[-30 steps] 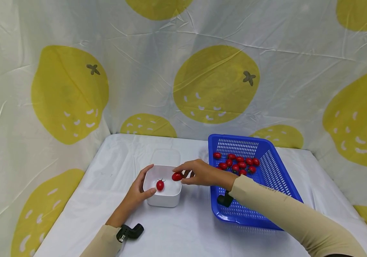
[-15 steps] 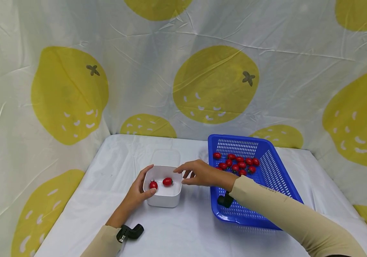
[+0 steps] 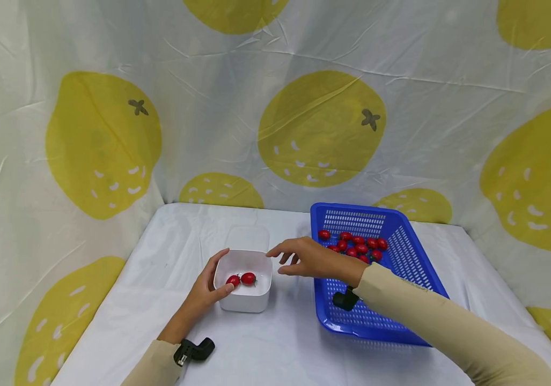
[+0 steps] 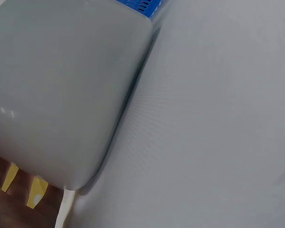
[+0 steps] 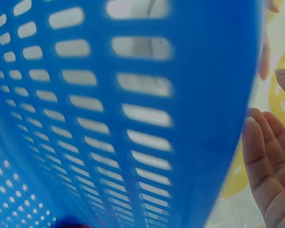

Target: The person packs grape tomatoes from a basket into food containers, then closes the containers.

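Observation:
My left hand [image 3: 204,288] grips the left side of a white square plastic container [image 3: 245,304], thumb over its near rim. Two red cherry tomatoes [image 3: 248,279] lie inside it, side by side near the thumb. In the left wrist view, the container's wall [image 4: 61,85] fills the upper left and some of my fingers [image 4: 19,202] show below it. Between the container and a blue basket [image 3: 324,316], my right hand [image 3: 306,258] hovers with its fingers apart and nothing in them. The basket's slotted side fills most of the right wrist view.
Several more cherry tomatoes [image 3: 358,248] lie in the far half of the basket. Behind the container rests a translucent lid [image 3: 249,237], flat on the white tablecloth [image 3: 256,354]. A lemon-print curtain [image 3: 207,107] rises at the back and sides.
The right hand let go of a cherry tomato into the container, then drew back a little to the right. Both tomatoes shifted inside. The left hand stayed on the container.

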A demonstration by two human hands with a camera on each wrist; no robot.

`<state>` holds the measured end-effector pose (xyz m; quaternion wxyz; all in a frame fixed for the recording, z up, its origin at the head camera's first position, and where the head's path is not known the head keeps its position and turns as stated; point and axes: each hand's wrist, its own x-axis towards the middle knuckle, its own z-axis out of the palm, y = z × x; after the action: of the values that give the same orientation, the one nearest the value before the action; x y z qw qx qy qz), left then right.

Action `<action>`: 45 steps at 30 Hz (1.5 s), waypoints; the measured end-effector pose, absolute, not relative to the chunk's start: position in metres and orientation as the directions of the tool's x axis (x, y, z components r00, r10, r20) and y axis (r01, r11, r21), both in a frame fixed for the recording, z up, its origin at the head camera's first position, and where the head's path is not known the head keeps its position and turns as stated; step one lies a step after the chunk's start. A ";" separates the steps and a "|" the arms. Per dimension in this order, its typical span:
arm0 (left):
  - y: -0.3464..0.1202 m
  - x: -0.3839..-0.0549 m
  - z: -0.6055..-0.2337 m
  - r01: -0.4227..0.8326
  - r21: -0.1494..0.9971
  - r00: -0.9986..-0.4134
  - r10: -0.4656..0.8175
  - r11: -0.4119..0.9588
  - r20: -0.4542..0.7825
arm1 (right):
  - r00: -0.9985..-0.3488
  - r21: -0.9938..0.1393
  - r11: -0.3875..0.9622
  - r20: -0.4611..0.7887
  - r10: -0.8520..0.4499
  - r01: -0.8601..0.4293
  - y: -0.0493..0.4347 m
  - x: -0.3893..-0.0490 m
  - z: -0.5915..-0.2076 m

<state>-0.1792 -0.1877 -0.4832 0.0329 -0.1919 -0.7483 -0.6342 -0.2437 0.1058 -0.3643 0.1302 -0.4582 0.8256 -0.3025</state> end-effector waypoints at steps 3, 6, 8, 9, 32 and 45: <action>-0.188 -0.179 -0.483 0.335 0.935 -0.921 0.250 0.121 0.298 | -0.561 -0.611 0.395 0.099 -0.822 -0.687 0.113 -0.243 -0.360; -0.188 -0.178 -0.484 0.333 0.935 -0.921 0.253 0.121 0.296 | -0.575 -0.607 0.397 0.123 -0.809 -0.689 0.120 -0.242 -0.357; -0.188 -0.178 -0.484 0.332 0.935 -0.921 0.254 0.124 0.294 | -0.582 -0.605 0.400 0.133 -0.802 -0.689 0.125 -0.242 -0.355; -0.188 -0.178 -0.484 0.333 0.934 -0.921 0.254 0.129 0.294 | -0.590 -0.604 0.406 0.134 -0.797 -0.686 0.127 -0.242 -0.354; -0.189 -0.180 -0.484 0.337 0.932 -0.920 0.256 0.131 0.297 | -0.671 -0.635 0.422 0.212 -0.710 -0.647 0.166 -0.255 -0.356; -0.188 -0.178 -0.484 0.334 0.935 -0.921 0.253 0.121 0.297 | -0.728 -0.638 0.464 0.231 -0.646 -0.614 0.189 -0.265 -0.363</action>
<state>-0.1777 -0.1879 -0.4841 0.0320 -0.1963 -0.7481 -0.6331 -0.2649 0.1887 -0.3634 0.0217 -0.3685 0.8552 -0.3639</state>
